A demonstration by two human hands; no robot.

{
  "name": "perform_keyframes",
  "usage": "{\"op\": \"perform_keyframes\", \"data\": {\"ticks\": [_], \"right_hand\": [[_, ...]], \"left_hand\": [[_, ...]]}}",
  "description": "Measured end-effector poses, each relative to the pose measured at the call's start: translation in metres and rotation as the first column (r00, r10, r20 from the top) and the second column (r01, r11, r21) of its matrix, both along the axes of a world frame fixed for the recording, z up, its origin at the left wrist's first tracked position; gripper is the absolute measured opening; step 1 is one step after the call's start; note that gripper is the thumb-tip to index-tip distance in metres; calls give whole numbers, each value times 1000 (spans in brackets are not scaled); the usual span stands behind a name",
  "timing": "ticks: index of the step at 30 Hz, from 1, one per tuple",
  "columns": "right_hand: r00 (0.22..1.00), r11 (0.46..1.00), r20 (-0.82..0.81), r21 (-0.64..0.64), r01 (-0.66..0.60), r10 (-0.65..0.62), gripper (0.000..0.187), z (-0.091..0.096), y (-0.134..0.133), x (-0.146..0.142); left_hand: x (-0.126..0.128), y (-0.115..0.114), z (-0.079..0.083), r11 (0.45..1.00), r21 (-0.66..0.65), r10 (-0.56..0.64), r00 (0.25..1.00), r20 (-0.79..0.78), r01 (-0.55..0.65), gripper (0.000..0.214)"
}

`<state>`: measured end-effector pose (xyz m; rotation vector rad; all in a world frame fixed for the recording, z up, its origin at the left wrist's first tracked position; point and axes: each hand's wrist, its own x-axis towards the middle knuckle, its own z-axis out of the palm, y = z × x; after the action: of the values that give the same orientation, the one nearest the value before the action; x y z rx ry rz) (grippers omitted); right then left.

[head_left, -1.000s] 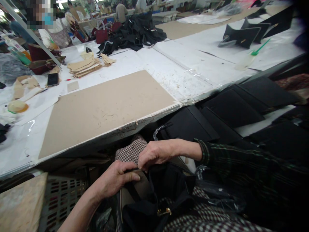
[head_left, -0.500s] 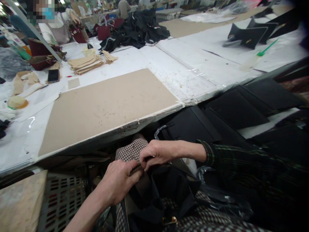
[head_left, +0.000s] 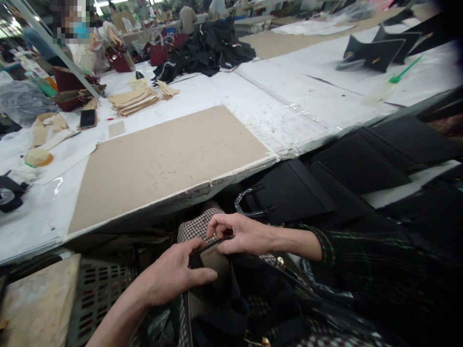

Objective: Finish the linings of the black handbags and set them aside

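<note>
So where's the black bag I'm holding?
Head view, bottom centre, below the table edge: the black bag rests on the lap, held by left hand and right hand.

Tight gap btwn table edge (head_left: 173, 198) & lap bag (head_left: 231, 299); black bags (head_left: 289, 190) rt, crate (head_left: 97, 294) lft.

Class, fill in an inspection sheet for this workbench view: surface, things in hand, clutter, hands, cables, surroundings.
Surface: white table with a scuffed cardboard sheet lying flat near its front edge.
Things in hand: black bag on the lap, below the table edge, mouth open, tan lining showing.
Clutter: phone, stack of tan pieces, heap of black fabric, green-tipped bottle.
Hands: left hand grasps the bag's rim; right hand pinches the same rim from the other side.
Cables: nothing seen.
Surroundings: more black bags stacked at right below the table; plastic crate at left; a person at work at the far end.
</note>
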<state>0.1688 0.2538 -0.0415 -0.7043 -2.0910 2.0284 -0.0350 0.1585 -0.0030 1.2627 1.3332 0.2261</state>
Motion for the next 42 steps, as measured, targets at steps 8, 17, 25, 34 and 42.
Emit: {"op": "perform_keyframes", "data": {"ticks": [8,17,25,34,42], "right_hand": [[996,977,88,-211,37,-18,27,-10,2,-6],[961,959,17,-66,-275,277,29,-17,27,8],[890,891,61,2,-454,453,43,-17,43,1],[896,901,189,93,-423,401,39,-10,25,-17],[918,904,95,161,-396,385,30,-16,21,-23]], "left_hand": [[2,-22,-8,977,38,209,978,-13,-208,35],[9,-16,-13,976,34,217,975,-43,-216,36],[9,-18,-18,972,35,232,972,-41,-231,37],[9,-17,-18,974,-8,229,973,31,-228,34],[5,-20,-10,969,117,218,976,5,-217,29]]}}
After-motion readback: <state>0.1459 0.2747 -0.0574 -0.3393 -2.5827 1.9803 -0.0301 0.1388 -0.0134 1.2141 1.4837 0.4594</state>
